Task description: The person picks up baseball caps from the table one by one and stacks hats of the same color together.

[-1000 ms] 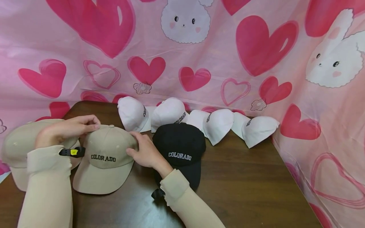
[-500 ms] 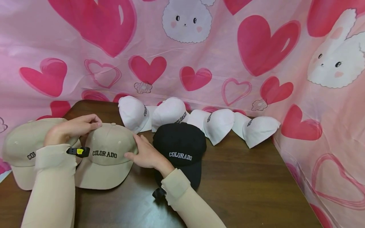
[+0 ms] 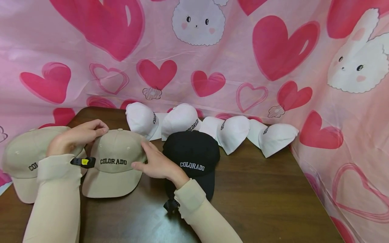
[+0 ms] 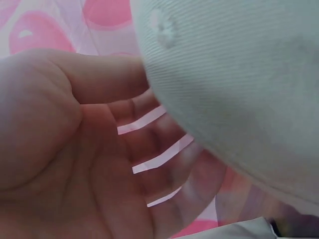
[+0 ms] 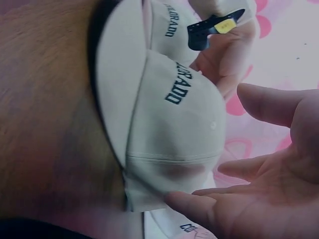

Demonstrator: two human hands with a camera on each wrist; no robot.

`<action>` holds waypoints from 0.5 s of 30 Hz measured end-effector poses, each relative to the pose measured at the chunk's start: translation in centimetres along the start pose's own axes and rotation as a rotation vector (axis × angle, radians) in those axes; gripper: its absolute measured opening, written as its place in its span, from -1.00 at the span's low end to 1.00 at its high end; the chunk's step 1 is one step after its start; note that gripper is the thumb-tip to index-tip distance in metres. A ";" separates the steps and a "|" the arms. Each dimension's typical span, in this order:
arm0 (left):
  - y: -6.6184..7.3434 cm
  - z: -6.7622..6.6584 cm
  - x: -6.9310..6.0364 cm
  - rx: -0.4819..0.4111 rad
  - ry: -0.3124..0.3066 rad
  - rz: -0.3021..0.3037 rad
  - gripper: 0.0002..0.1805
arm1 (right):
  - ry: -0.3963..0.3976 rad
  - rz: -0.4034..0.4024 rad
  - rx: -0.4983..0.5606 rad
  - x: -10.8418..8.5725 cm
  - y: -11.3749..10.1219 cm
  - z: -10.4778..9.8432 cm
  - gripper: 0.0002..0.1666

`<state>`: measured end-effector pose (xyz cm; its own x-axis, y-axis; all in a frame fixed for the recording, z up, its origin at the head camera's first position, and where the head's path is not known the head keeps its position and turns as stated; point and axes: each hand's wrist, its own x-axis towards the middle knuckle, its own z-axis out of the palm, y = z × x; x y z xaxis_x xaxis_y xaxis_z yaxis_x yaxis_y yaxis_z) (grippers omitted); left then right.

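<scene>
A beige baseball cap [image 3: 114,152] lettered COLORADO sits on the table, its brim facing me. My left hand [image 3: 80,136] holds the crown at its upper left. In the left wrist view its thumb [image 4: 109,77] meets the cap's edge and the other fingers pass behind, their tips hidden. On the cap's right side, my right hand [image 3: 159,162] lies with fingers extended and spread, fingertips at the fabric. The right wrist view shows its palm facing the crown. A second beige cap [image 3: 24,155] stands at the left, partly covered by my left forearm.
A black COLORADO cap [image 3: 191,152] stands just right of my right hand. Behind it several white caps [image 3: 234,133] form a row along the back edge of the brown wooden table [image 3: 258,195]. A pink heart-patterned cloth [image 3: 231,54] hangs behind and to the right.
The held beige cap has shifted back and slightly right, its brim now farther from me. My left hand has moved a little right with it; my right hand stays at its side.
</scene>
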<state>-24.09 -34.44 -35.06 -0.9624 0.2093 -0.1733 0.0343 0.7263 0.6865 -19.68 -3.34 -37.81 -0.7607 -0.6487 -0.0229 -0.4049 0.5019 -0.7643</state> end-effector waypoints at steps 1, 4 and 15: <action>0.0 -0.1 -0.1 -0.021 0.007 -0.002 -0.64 | -0.006 -0.010 0.000 -0.1 -0.1 -0.2 0.01; 0.2 -0.5 -0.7 -0.034 0.044 -0.018 -0.54 | -0.010 -0.065 -0.009 -0.4 -0.3 -0.9 -0.02; -1.9 -3.2 -3.4 0.038 0.349 -0.017 -0.37 | 0.049 -0.116 -0.017 -1.2 -1.3 -2.6 -0.13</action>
<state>-21.78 -38.66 -33.52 -0.9968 -0.0346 0.0723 0.0216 0.7530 0.6577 -19.59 -1.73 -35.14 -0.7317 -0.6747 0.0972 -0.5001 0.4345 -0.7491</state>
